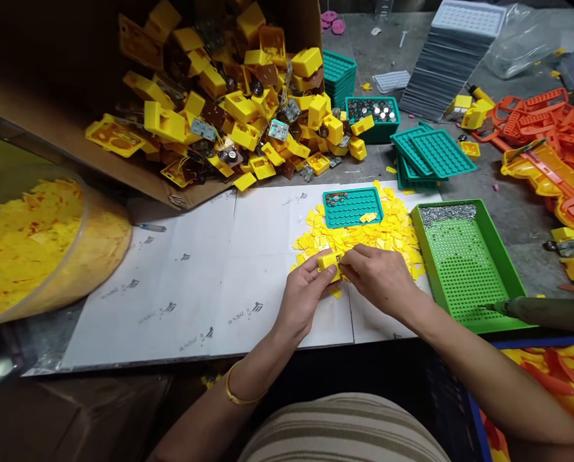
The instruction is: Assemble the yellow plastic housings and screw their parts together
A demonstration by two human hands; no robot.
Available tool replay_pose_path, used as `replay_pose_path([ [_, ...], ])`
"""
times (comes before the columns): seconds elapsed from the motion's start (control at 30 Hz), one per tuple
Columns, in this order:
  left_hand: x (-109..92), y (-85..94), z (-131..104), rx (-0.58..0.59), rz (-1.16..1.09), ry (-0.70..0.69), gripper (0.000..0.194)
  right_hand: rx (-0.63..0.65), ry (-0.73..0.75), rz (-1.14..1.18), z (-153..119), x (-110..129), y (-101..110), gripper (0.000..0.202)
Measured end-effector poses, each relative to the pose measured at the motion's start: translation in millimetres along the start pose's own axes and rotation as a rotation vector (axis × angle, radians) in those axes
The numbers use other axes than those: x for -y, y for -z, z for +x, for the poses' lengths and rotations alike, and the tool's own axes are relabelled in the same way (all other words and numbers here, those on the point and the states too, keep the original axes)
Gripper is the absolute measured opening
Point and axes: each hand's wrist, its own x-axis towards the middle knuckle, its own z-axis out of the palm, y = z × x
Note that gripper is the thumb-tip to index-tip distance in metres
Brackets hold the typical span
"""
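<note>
I see both of my hands meeting over the white paper sheet (210, 269) that covers the grey worktable (517, 212). My left hand (306, 292) curls around a small yellow plastic box-shaped housing (328, 262), fingers closed on it from below and from the side. My right hand (380, 276) is pressed up against the same housing from the right, fingertips pinched at its edge; whether they grip a separate small piece there I cannot tell. The housing sits just above the paper, at the near edge of a loose heap of small flat yellow plastic chips (378, 234). A teal plastic tray with rows of pockets (353, 206) rests on that heap, just beyond my hands. To the right lies a green perforated plastic tray (464, 263) with small metal screws (447, 213) piled at its far end. To the far left, a tipped brown cardboard box (65, 83) spills more yellow housings (248, 109) onto the table.
</note>
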Motion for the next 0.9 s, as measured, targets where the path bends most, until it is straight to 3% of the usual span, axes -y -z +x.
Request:
replay_pose_path([
  [0.1,1,-0.9,-1,0.007,0.024,-0.022,0.043,-0.005,0.028,0.011,-2,-4,-1,0.017],
  [0.4,2,-1.9,-1,0.023,0.06,-0.067,0.05,-0.039,-0.153,0.159,0,1,-6,0.016],
  [0.5,5,1.6,-1,-0.01,0.146,-0.105,0.053,0.036,-0.09,0.092,0,1,-2,0.019],
  [0.63,7,6.8,-2,0.033,0.176,-0.028,0.05,0.151,0.008,0.127,-1,-7,5,0.018],
  [0.77,2,9.2,-8,0.128,0.201,-0.02,0.048,0.189,-0.085,0.553,0,-24,7,0.005],
  [0.9,-6,9.2,-15,0.25,0.283,-0.061,0.041,0.358,-0.145,1.088,1,-36,2,0.032],
])
